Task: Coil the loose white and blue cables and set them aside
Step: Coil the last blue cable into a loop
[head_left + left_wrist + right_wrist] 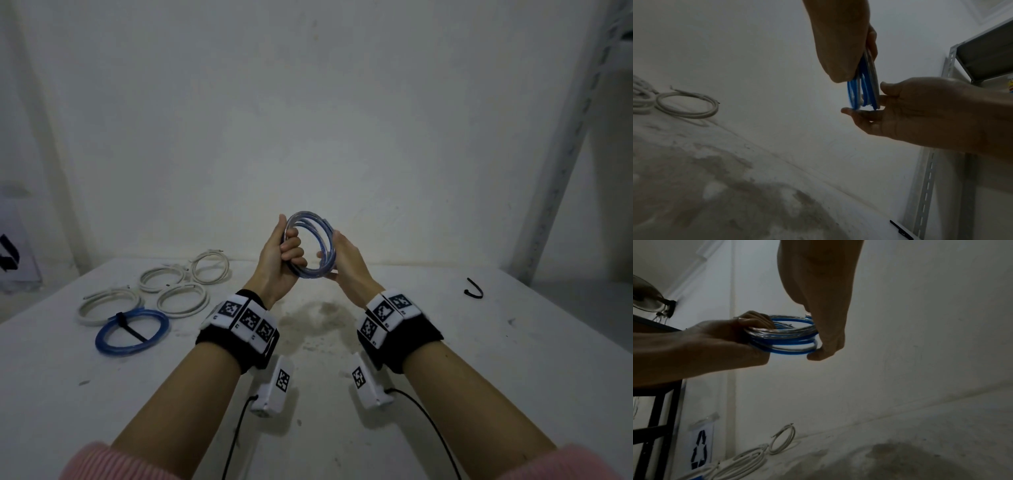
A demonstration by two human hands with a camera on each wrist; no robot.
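Observation:
I hold a coiled blue cable (310,248) in the air above the white table (445,359), in front of the wall. My left hand (284,253) grips the coil's left side, fingers curled through the ring. My right hand (337,257) holds the right side between thumb and fingers. In the left wrist view the blue coil (863,91) stands edge-on between both hands. In the right wrist view the blue coil (785,335) shows as a stack of loops. A tied blue coil (132,332) and several white coils (183,298) lie at the table's left.
A black cable tie (474,289) lies on the table at the right. A metal shelf upright (561,164) rises at the right. A sign with a recycling mark (699,449) stands by the wall at the left.

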